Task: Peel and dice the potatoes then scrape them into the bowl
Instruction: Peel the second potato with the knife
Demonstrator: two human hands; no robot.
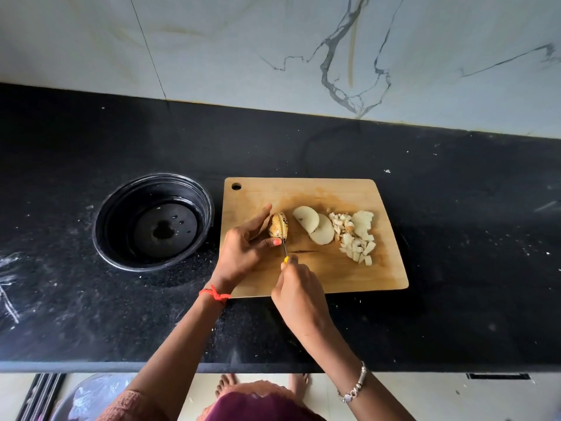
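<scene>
1. While the left hand (243, 247) pinches the potato end piece (277, 227) between thumb and fingers, the right hand (299, 296) is wrapped round the yellow-handled knife (284, 249). The blade stands in the piece, just right of the left fingertips.
2. Step in hand: slicing. The held piece rests on the wooden cutting board (334, 275). Its outer face is brown and spotted, so some skin appears to remain.
3. Right of the grip lie two round slices (314, 227), touching each other. Beyond them sits a pile of diced potato (355, 241).
4. Left of the grip, off the board, stands the black bowl (153, 221), with no potato in it.
5. Next move, by judgement: press the blade through to the board with the left fingertips clear of the edge, then dice the slices.
</scene>
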